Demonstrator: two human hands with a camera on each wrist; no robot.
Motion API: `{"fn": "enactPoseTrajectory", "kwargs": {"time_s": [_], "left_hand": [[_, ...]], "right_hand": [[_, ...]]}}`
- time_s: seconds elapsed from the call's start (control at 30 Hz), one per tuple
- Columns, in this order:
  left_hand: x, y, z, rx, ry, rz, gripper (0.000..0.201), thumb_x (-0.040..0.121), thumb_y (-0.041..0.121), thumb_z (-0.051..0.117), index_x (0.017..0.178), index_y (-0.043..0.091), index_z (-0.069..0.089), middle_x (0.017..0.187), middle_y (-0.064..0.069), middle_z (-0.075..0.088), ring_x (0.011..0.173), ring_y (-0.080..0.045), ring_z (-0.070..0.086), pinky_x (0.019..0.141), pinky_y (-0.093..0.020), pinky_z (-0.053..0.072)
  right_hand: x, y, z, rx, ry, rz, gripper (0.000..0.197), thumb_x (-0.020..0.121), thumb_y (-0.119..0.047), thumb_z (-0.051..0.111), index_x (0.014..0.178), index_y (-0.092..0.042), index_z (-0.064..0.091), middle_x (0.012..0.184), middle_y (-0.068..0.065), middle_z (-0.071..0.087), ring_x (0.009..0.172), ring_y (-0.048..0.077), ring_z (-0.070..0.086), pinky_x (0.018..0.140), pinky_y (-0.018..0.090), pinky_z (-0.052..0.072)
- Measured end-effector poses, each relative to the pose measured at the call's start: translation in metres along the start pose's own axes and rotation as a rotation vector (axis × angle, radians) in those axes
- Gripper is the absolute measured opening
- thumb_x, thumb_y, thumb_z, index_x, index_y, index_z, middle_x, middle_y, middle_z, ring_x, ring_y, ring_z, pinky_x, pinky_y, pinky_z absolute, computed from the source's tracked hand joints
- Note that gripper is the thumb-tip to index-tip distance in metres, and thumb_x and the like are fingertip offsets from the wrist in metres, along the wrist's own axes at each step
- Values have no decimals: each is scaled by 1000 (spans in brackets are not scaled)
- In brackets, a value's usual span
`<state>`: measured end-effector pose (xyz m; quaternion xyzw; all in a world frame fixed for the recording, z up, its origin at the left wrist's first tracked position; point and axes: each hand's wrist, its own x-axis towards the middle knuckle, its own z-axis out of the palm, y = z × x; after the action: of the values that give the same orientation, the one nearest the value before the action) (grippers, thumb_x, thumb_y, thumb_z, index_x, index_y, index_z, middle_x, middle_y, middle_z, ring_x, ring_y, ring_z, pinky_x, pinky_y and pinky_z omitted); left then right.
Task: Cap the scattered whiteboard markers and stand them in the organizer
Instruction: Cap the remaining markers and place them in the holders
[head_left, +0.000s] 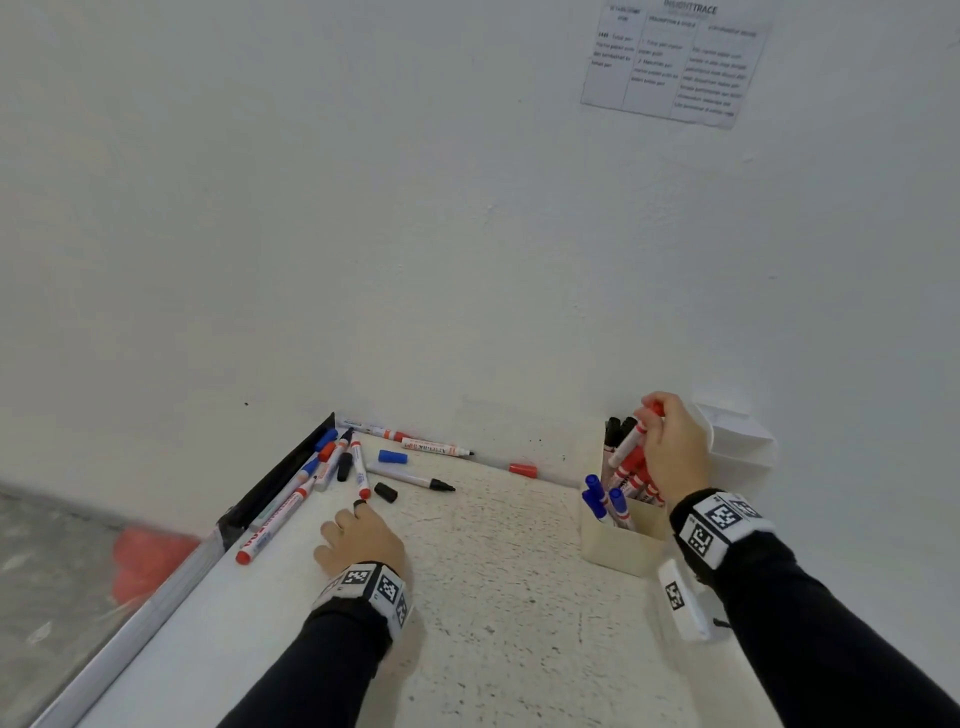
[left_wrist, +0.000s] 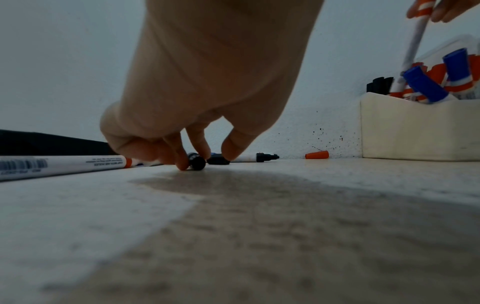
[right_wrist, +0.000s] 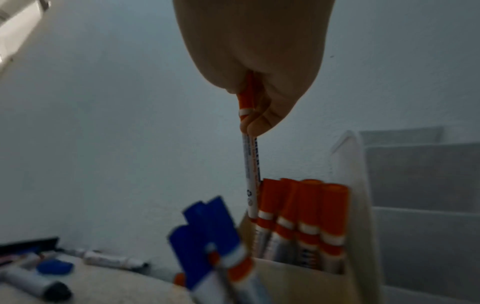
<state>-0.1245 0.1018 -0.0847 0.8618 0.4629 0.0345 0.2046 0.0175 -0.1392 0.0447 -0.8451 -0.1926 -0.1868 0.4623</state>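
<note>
My right hand (head_left: 649, 422) grips a red-capped marker (head_left: 630, 440) by its cap end (right_wrist: 246, 98) and holds it upright. The marker's lower end dips into the beige organizer (head_left: 623, 540) beside several red markers (right_wrist: 303, 216). Blue-capped markers (head_left: 602, 496) lean in the front compartment and black ones (head_left: 618, 428) stand at the back. My left hand (head_left: 358, 512) is down on the table, its fingertips (left_wrist: 182, 162) pinching a loose black cap (left_wrist: 196, 163). Just beyond lie a second black cap (head_left: 385, 492) and an uncapped black marker (head_left: 410, 478).
More markers (head_left: 275, 525) and loose caps, blue (head_left: 392, 457) and red (head_left: 522, 470), lie toward the far left corner and along the wall. A black-edged board (head_left: 280, 473) borders the table's left side. A white stepped holder (head_left: 737, 436) stands behind the organizer.
</note>
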Motion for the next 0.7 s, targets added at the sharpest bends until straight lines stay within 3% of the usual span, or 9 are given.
{"fn": "enactPoseTrajectory", "kwargs": {"time_s": [0.13,0.23,0.3,0.43,0.53,0.7], "left_hand": [[1,-1,0,-36,-33,37,35,94,26,45,127,16,41,127,-7,44,118,-22,42,96,-36,40],[2,-1,1,-133,-22,48,33,95,23,44,127,15,40,123,-9,47,113,-23,47,93,-35,43],[4,1,1,-260,6,52,38,94,15,45,131,14,36,120,-12,49,110,-25,49,90,-34,45],[9,8,3,-469,-32,155,51,92,1,43,140,14,34,131,-17,41,112,-26,49,98,-36,45],[9,8,3,-506,-23,220,50,93,2,42,141,15,36,132,-17,38,99,-21,50,94,-30,45],[5,8,1,-543,-31,258,43,94,6,45,136,13,40,135,-17,37,84,-9,41,79,-20,37]], "right_hand": [[5,25,-2,-96,-19,82,21,99,-19,35,109,-11,52,94,14,60,66,17,55,55,20,41],[4,25,3,-166,-29,58,27,98,-14,36,120,-8,52,106,15,56,80,19,52,71,25,42],[3,19,4,-128,30,43,27,97,-12,40,123,-8,48,102,10,52,83,17,52,74,25,43],[5,24,8,-114,91,12,12,93,-14,50,105,-10,51,92,7,58,82,22,60,76,33,52],[9,29,10,-176,11,-2,13,93,-18,52,103,-10,49,89,7,60,76,22,60,72,34,53],[16,24,12,-239,-102,53,9,93,-14,51,92,-14,42,81,9,59,71,24,58,58,24,42]]}}
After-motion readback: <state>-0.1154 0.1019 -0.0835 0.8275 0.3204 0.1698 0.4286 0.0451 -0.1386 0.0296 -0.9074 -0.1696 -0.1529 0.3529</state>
